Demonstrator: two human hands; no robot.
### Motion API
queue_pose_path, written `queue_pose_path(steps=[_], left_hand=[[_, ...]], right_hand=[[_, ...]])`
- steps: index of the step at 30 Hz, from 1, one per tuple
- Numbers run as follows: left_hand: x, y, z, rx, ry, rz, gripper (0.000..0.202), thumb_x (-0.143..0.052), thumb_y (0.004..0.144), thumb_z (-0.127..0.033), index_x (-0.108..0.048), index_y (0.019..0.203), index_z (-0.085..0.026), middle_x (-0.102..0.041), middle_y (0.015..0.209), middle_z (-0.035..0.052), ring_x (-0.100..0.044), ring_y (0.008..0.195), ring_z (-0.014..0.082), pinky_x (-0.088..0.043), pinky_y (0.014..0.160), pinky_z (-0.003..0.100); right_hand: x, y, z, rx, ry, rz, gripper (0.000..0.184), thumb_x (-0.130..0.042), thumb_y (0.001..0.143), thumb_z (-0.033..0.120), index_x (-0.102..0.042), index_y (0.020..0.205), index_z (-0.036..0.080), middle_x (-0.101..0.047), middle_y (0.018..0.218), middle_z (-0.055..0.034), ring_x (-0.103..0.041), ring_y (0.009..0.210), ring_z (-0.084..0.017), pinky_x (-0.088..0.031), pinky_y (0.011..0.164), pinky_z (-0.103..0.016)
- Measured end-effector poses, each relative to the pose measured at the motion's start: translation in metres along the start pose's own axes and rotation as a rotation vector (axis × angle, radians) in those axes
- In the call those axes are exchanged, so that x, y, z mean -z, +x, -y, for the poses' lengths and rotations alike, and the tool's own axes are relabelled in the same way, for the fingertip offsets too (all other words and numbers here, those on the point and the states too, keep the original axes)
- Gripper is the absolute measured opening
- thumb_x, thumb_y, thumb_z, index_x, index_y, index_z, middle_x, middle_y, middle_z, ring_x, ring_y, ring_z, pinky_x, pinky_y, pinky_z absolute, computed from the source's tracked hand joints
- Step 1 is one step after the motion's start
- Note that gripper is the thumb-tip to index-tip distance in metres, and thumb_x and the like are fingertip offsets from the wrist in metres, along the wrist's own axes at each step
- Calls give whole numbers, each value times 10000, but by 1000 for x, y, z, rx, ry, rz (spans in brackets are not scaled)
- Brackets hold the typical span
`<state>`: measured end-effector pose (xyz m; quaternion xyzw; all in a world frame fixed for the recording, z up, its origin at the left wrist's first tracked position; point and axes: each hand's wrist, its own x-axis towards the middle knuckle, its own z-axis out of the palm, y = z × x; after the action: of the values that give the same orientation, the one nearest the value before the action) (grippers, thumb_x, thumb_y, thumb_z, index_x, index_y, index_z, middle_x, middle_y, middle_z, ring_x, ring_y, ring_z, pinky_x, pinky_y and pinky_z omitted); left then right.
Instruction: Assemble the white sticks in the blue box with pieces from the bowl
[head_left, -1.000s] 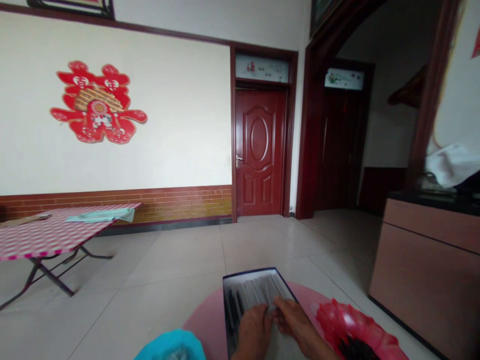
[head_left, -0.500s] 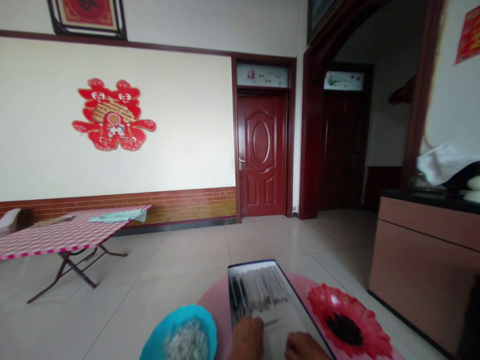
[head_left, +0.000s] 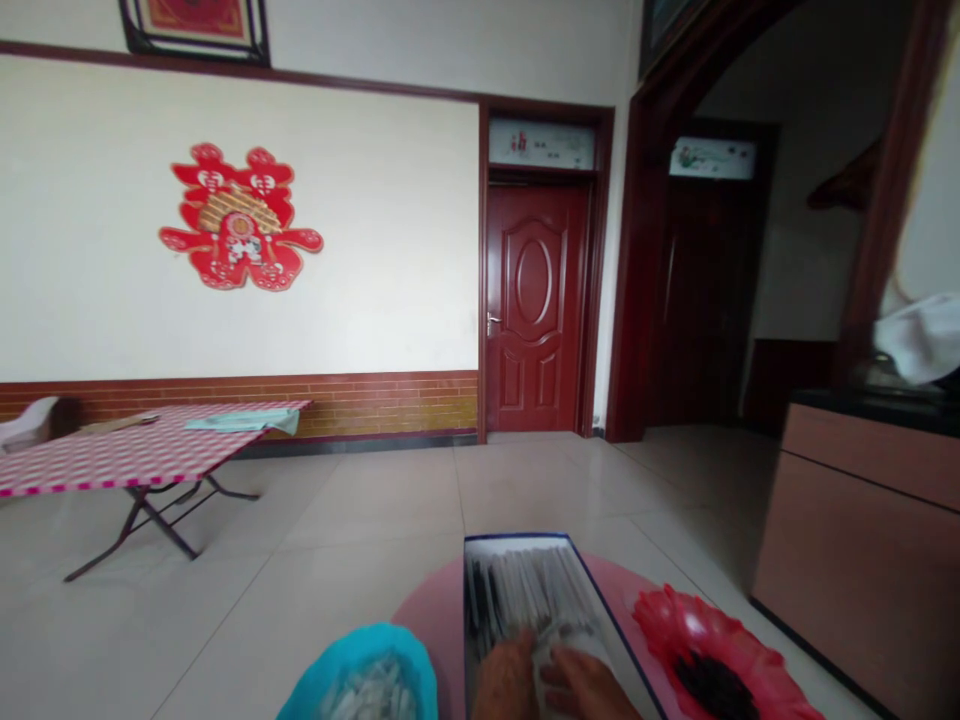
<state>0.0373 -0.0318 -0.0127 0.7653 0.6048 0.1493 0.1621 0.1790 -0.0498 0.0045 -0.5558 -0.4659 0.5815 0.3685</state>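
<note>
Both my hands are over a shallow dark-blue-rimmed box [head_left: 621, 634] with a white inside. My left hand [head_left: 507, 676] lies near the box's left side, its fingertips blurred at the near ends of a row of thin whitish sticks [head_left: 536, 582]; what it touches, I cannot make out. Several dark sticks [head_left: 478, 598] lie at the left of the row. My right hand [head_left: 589, 684] is beside it, with its fingers apart and pointing left over pale material in the box. The lower parts of both hands are cut off by the frame's edge.
The box is on a round pink table [head_left: 442, 600]. A turquoise bowl [head_left: 315, 680] of pale pieces is at its left, a red petal-edged dish [head_left: 679, 620] with dark pieces at its right. Beyond are a checked folding table [head_left: 150, 450], a cabinet [head_left: 855, 540] and a door [head_left: 534, 300].
My right hand has moved left and forward, closer to my left hand, and its fingers have spread. My left hand has moved slightly within the box. The camera view has shifted a little.
</note>
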Motion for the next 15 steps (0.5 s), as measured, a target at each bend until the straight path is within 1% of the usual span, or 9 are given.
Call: queue_pose_path(steps=[2, 4, 6, 8, 11, 13, 15], left_hand=[[-1, 2, -1, -4, -48, -24, 537, -355, 843, -82, -449, 1362, -182, -681, 1083, 124, -624, 986, 261, -473, 874, 357], [-3, 3, -2, -6, -78, -69, 577, -366, 823, -68, -411, 1387, -184, -663, 1132, 122, -612, 1006, 259, -469, 886, 361], [-5, 3, -3, -16, -77, -114, 592, -366, 812, -56, -400, 1391, -174, -644, 1165, 126, -596, 1032, 257, -455, 909, 364], [-9, 0, -4, -34, -55, -130, 583, -355, 817, -54, -393, 1391, -146, -636, 1167, 144, -586, 1045, 260, -445, 922, 370], [-17, -6, -2, -90, -29, -72, 530, -351, 840, -80, -425, 1363, -123, -637, 1143, 165, -590, 1022, 273, -457, 897, 384], [-21, -11, 1, -143, -9, -97, 501, -335, 861, -101, -432, 1352, -138, -618, 1172, 161, -566, 1062, 277, -433, 927, 396], [-19, -15, 3, -165, 15, -99, 472, -324, 878, -124, -448, 1332, -151, -603, 1188, 157, -547, 1088, 283, -412, 947, 403]], right_hand=[[-8, 6, 3, 5, 204, 29, 515, -589, 659, 636, -626, 976, 232, -652, 1099, -108, -623, 984, -250, -471, 765, -352], [-14, 11, 6, 28, 314, 47, 491, -636, 637, 603, -637, 948, 223, -671, 1063, -102, -629, 978, -250, -474, 766, -341], [-18, 14, 9, 24, 340, 55, 431, -661, 634, 559, -647, 890, 212, -692, 1001, -92, -641, 942, -242, -477, 755, -328], [-19, 18, 9, -12, 357, 59, 394, -682, 619, 527, -650, 837, 201, -706, 928, -88, -654, 893, -236, -482, 743, -323], [-17, 23, 3, -64, 356, 39, 359, -704, 587, 500, -646, 754, 188, -712, 810, -85, -664, 799, -230, -489, 710, -319], [-14, 26, -2, -79, 347, 29, 329, -704, 589, 475, -647, 737, 186, -711, 780, -79, -665, 770, -225, -490, 690, -312], [-13, 28, -7, -80, 361, 37, 312, -693, 604, 457, -649, 749, 184, -710, 774, -75, -667, 780, -228, -492, 696, -312]])
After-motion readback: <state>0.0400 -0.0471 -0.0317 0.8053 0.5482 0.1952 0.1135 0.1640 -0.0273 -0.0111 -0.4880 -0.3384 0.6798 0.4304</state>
